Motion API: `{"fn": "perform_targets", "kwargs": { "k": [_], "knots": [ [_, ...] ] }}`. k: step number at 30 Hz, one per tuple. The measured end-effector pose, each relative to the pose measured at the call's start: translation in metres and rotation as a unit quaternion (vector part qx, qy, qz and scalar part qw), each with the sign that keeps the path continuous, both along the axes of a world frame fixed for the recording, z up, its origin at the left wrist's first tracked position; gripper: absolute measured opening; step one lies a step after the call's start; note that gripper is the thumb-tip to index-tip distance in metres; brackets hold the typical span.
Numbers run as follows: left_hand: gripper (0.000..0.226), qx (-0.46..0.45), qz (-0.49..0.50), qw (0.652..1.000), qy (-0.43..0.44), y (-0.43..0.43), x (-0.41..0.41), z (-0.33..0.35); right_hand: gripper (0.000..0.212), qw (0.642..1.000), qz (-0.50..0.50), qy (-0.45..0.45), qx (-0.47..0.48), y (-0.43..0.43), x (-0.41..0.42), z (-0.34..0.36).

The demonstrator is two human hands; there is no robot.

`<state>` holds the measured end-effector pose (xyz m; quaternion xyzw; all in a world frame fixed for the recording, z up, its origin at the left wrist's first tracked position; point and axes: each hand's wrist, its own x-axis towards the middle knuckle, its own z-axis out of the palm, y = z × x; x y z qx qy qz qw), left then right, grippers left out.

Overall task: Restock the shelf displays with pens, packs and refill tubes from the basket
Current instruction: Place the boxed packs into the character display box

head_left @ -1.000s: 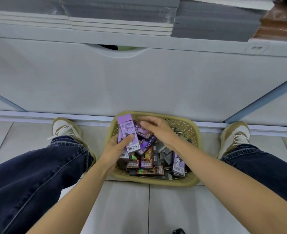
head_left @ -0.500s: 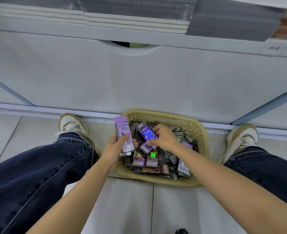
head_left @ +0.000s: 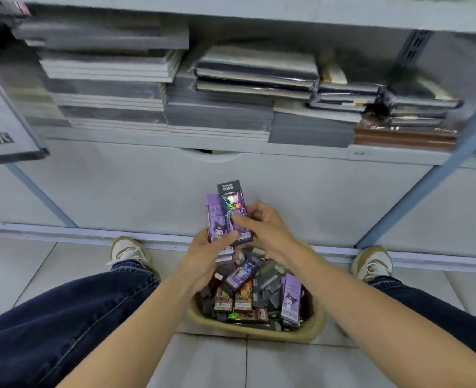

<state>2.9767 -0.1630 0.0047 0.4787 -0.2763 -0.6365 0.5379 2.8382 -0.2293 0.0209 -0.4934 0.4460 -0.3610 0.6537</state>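
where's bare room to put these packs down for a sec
Bare floor tiles between the left shoe and the basket, and in front of the basket's near rim. Crowded: the basket, heaped with packs, and the shelf, filled with stacked notebooks.

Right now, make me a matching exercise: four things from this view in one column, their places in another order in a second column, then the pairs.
Things:
1. holographic pack
2. pale purple pack
3. basket
4. brown notebooks

Places:
A. on the floor between the shoes
B. held up in both hands, above the basket
C. lying in the basket, at its right side
D. on the shelf, at its right end

Pairs: 1-B, 2-C, 3-A, 4-D
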Motion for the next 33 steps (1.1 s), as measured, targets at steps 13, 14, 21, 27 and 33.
{"fn": "perform_targets", "kwargs": {
  "k": [13,14,21,27,33],
  "knots": [
    [0.016,-0.190,-0.026,0.959,-0.210,-0.011,0.055,0.202,0.019,0.952,-0.001,-0.034,-0.305,-0.010,0.029,0.225],
    [0.018,-0.198,-0.003,0.958,-0.207,-0.013,0.062,0.217,0.018,0.949,0.000,-0.044,-0.312,-0.011,0.032,0.240],
    [0.015,-0.262,0.165,0.941,-0.138,-0.020,0.124,0.300,0.017,0.919,-0.027,-0.109,-0.378,-0.031,0.071,0.327],
    [0.028,-0.314,0.199,0.915,-0.157,-0.042,0.179,0.330,0.022,0.889,-0.047,-0.105,-0.442,-0.072,0.129,0.375],
    [0.043,-0.322,0.166,0.908,-0.208,-0.066,0.214,0.327,0.015,0.893,-0.013,-0.008,-0.450,-0.113,0.178,0.377]
  ]
}}
